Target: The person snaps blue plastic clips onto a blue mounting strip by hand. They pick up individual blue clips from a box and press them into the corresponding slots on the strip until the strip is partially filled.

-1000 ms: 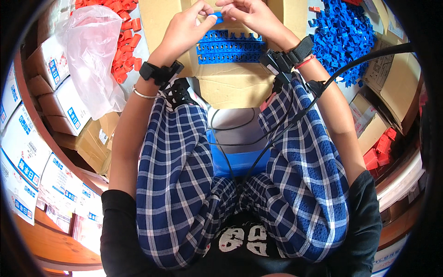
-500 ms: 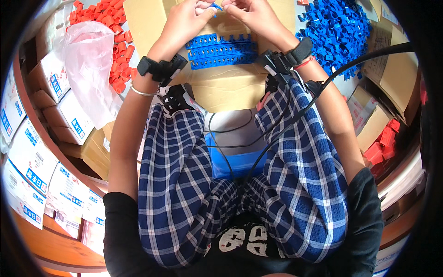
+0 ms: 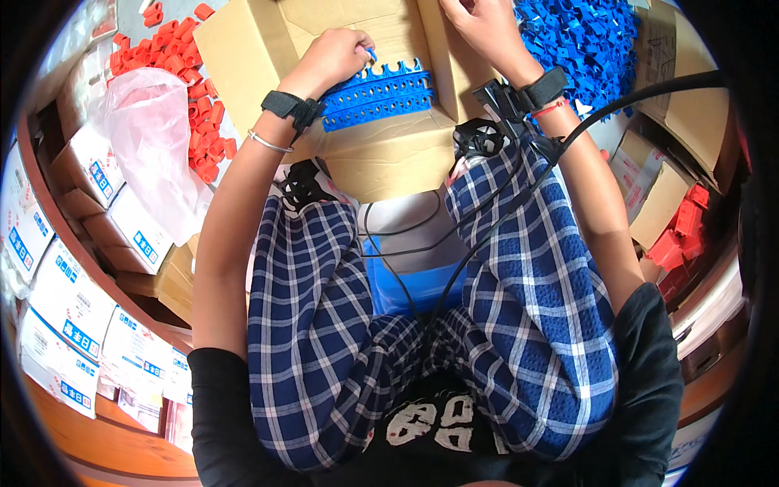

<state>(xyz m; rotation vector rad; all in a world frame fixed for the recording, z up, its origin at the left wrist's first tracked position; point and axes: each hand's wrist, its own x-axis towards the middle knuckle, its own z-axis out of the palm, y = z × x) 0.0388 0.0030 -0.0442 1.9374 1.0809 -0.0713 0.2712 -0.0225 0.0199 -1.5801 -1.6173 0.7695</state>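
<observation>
In an open cardboard box (image 3: 389,154) lie rows of blue plastic clips (image 3: 377,96), joined side by side into strips with round notches along the top row. My left hand (image 3: 337,55) is over the left end of these rows, its fingers closed on a small blue plastic clip (image 3: 371,54). Up at the picture's top edge, my right hand (image 3: 489,28) is beside the box's right flap. Its fingers are curled together and partly cut off, so whatever they may hold is hidden.
A heap of loose blue clips (image 3: 580,53) lies right of the box, and red plastic pieces (image 3: 207,114) are scattered left of it. A translucent plastic bag (image 3: 150,122) hangs by white cartons (image 3: 65,300). A black cable (image 3: 641,93) crosses by my right forearm.
My hands were together above the rows and have separated. The left has come down to the rows' left end; the right has moved right to the box flap. The view has shifted slightly.
</observation>
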